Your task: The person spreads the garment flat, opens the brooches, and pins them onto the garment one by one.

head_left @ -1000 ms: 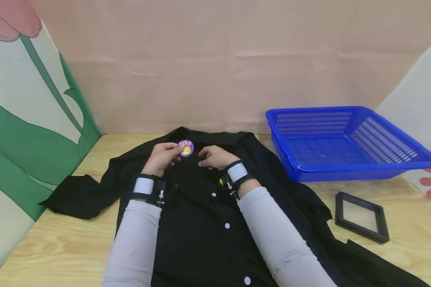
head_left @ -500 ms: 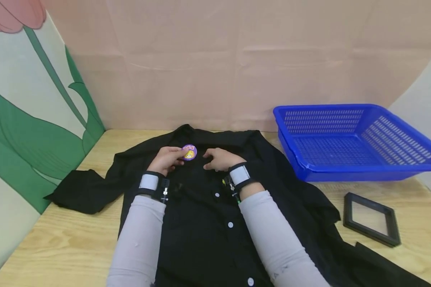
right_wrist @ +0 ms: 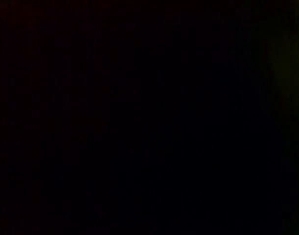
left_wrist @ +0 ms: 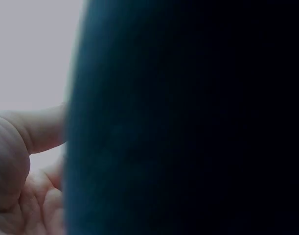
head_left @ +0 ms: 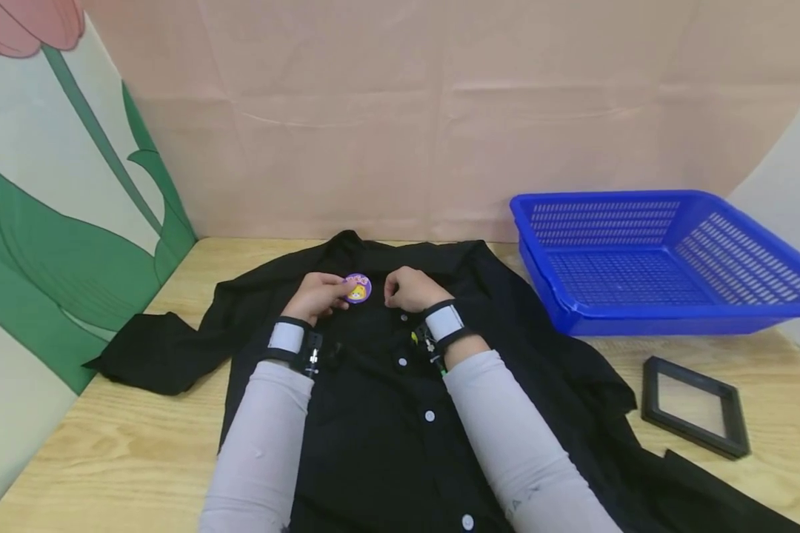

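Note:
My left hand pinches a round purple badge with a yellow animal picture, thumb across its left edge. The badge faces up over the upper front of a black button-up shirt. To the right of the badge, my right hand has its fingers bent and fingertips drawn together low over the shirt front near the collar. I cannot tell whether fabric lies between them. In the left wrist view, part of the left hand shows beside a dark blurred shape that hides the rest. The right wrist view is almost black.
A blue plastic basket stands at the back right. Nearer, to the right of the shirt, lies a black square frame with a clear middle. The shirt's sleeves spread across the wooden table.
The camera view shifts slightly. My left hand has brought the badge down and to the right, closer to my right hand. The right thumb and fingers have drawn together.

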A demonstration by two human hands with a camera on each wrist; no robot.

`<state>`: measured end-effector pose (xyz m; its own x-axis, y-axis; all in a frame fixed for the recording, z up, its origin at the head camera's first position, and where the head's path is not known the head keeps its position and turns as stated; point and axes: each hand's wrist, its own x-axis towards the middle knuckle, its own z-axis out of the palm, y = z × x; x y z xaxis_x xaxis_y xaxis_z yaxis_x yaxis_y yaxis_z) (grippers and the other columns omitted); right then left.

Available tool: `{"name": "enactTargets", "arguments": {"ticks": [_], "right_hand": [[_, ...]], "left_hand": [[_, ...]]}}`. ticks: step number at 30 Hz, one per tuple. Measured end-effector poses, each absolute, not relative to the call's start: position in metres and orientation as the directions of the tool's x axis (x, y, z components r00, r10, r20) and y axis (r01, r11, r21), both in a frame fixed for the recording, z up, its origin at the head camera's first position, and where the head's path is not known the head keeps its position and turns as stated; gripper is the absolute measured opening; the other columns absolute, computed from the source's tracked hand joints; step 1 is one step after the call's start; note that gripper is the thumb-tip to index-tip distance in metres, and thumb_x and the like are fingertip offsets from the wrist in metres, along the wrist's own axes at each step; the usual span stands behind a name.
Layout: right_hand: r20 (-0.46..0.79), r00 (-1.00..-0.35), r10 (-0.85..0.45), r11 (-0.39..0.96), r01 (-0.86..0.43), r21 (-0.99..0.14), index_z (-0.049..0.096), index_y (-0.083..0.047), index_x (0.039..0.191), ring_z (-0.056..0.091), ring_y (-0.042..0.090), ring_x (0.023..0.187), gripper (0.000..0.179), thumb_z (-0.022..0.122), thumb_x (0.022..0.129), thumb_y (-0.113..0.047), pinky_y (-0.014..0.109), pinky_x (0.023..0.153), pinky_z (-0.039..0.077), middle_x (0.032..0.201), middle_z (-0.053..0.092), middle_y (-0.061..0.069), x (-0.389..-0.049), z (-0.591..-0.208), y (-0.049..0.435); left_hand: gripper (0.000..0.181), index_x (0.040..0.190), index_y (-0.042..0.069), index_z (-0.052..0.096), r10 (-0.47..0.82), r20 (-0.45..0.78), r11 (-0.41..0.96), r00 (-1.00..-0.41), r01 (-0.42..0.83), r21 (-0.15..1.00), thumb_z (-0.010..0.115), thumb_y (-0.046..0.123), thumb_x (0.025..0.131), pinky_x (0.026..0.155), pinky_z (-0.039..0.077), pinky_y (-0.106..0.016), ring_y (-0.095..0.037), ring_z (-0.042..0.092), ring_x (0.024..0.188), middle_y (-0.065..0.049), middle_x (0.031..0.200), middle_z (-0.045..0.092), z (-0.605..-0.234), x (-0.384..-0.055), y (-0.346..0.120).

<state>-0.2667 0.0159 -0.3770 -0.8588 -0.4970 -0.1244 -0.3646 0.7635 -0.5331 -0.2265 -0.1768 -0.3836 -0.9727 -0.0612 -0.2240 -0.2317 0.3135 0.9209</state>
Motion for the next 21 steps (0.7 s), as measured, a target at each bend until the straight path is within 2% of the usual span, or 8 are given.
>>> {"name": "enactTargets", "arguments": {"ticks": [6,10,12,14,21], "right_hand": [[-0.163,-0.854,-0.494,0.796,-0.369,-0.480,0.061,-0.008,0.106,0.060,0.020,0.080,0.022,0.072,0.092,-0.021,0.032,0.073,0.047,0.101,0.063,0.008,-0.267,-0.377,0.009],[-0.202,-0.829,-0.521,0.795,-0.385,-0.469,0.062,-0.009,0.090,0.057,0.016,0.067,0.010,0.069,0.092,-0.015,0.028,0.062,0.044,0.086,0.059,0.005,-0.267,-0.376,0.009],[-0.182,-0.823,-0.537,0.769,-0.390,-0.506,0.061,-0.008,0.082,0.055,0.014,0.063,0.014,0.067,0.093,-0.013,0.026,0.059,0.042,0.078,0.057,0.003,-0.269,-0.376,0.011],[-0.134,-0.824,-0.550,0.725,-0.393,-0.566,0.062,-0.007,0.079,0.054,0.014,0.065,0.016,0.065,0.094,-0.012,0.025,0.061,0.041,0.076,0.056,0.003,-0.272,-0.377,0.014],[-0.037,-0.835,-0.549,0.523,-0.308,-0.794,0.063,0.000,0.093,0.050,0.016,0.078,0.010,0.057,0.098,-0.007,0.025,0.071,0.040,0.081,0.055,0.002,-0.279,-0.385,0.019]], "left_hand": [[0.028,0.109,-0.008,0.064,-0.038,-0.231,0.269,-0.972,-0.232,0.935,0.061,0.017,0.099,0.050,0.038,-0.014,-0.002,0.057,0.053,0.006,0.061,0.061,-0.388,-0.226,-0.173],[0.026,0.108,-0.010,0.063,-0.004,-0.253,0.205,-0.968,-0.248,0.947,0.059,0.014,0.100,0.051,0.042,-0.012,-0.001,0.057,0.052,0.004,0.063,0.062,-0.389,-0.225,-0.170],[0.026,0.110,-0.013,0.061,0.015,-0.259,0.168,-0.966,-0.253,0.953,0.057,0.011,0.101,0.053,0.044,-0.011,-0.002,0.058,0.053,0.002,0.068,0.062,-0.388,-0.225,-0.170],[0.027,0.113,-0.015,0.059,0.027,-0.267,0.131,-0.963,-0.261,0.956,0.055,0.009,0.101,0.055,0.047,-0.011,-0.003,0.060,0.055,-0.001,0.073,0.061,-0.386,-0.225,-0.170],[0.031,0.122,-0.016,0.055,0.078,-0.285,0.058,-0.955,-0.281,0.958,0.051,0.008,0.103,0.063,0.052,-0.010,-0.006,0.066,0.063,-0.005,0.085,0.059,-0.385,-0.227,-0.166]]}}
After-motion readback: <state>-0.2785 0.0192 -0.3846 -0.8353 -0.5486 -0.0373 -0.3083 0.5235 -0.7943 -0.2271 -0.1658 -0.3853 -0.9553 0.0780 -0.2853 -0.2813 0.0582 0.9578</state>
